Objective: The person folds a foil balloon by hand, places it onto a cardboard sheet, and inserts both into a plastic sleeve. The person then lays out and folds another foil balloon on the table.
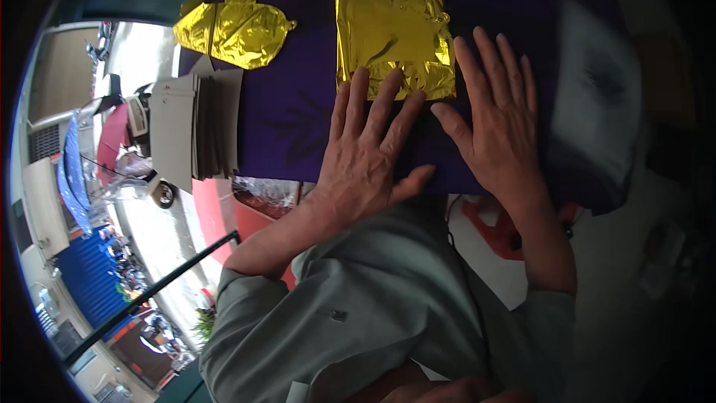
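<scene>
Gold foil piece [391,26] cut off above; whitish packet [597,104] blurred.

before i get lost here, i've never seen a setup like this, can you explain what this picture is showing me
There is no machine here, just a person with two bare hands. The single picture comes from a wide fisheye camera worn on the person's head, looking down, so straight edges bend near the rim.

The left hand has its fingertips on the near edge of a gold foil piece. The right hand is spread just right of it; whether its index finger touches the foil is hard to tell. Neither hand grips anything.

On the purple surface there is also more gold foil at the upper left and a stack of grey cards at the left edge.
</scene>
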Motion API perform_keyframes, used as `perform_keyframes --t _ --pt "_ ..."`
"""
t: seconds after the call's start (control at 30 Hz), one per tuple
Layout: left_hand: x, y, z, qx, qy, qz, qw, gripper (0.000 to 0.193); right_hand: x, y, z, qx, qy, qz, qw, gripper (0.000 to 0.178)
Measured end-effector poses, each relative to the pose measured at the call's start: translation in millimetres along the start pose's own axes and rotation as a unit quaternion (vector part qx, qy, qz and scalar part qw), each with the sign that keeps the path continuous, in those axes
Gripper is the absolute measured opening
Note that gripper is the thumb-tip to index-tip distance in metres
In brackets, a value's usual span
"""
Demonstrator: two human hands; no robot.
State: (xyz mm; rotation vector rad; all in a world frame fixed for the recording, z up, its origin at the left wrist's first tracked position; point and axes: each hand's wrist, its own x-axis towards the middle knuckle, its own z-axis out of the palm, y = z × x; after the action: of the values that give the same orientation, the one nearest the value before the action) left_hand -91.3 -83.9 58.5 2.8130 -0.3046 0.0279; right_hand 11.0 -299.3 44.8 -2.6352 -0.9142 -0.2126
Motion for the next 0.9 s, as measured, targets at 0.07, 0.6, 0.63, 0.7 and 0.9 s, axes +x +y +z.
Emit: perform_keyframes --t 0.07,0.6,0.63,0.7,0.9 --pt "-1.9 -0.7 0.4 0.007 0.003 0.010 1.000 0.095 1.0 -1.8 -0.8 -0.021 -0.001 -0.007 1.000 0.074" --pt "-12.2 -4.4 15.3 -0.019 0.082 0.008 0.996 0.089 1.1 -3.0 5.8 -0.032 0.002 -0.007 0.999 0.061" --pt "-12.7 -4.6 16.0 -0.013 0.080 0.007 0.997 0.089 3.2 -3.8 6.9 -0.031 0.002 0.003 1.000 0.060" --pt "-10.8 -5.1 18.5 -0.019 0.091 0.012 0.996 0.088 12.4 -6.0 4.0 -0.033 0.002 0.010 0.999 0.059" --pt "-8.3 -4.5 20.1 0.001 0.087 0.013 0.996 0.087 72.1 -24.2 3.1 -0.008 -0.035 -0.161 0.986 0.055"
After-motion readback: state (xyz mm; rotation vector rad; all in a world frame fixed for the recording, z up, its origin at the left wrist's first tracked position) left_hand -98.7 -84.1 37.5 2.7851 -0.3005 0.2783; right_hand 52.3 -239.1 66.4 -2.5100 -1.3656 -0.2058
